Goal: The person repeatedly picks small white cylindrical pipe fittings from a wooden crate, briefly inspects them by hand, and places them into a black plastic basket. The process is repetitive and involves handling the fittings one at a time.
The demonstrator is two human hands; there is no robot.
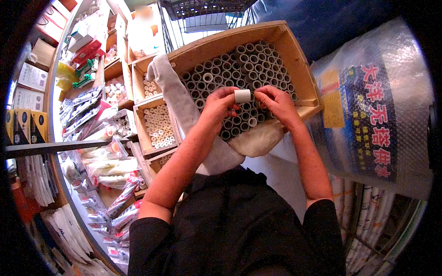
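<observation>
My left hand pinches a short white plastic pipe coupling between thumb and fingers, its tube lying sideways. Just right of the coupling is my right hand, thumb and fingertips drawn together; whether anything is between them cannot be told. Both hands are above a wooden box filled with rows of grey pipe couplings standing on end. A few paler couplings stand among them. A grey knitted cloth hangs over the box's left side, and a pale rounded pad lies at its near edge.
On the left, smaller wooden bins hold small white fittings. Bagged parts fill a long shelf beyond. A black wire basket stands behind the box. At right is a large plastic-wrapped roll bearing printed writing.
</observation>
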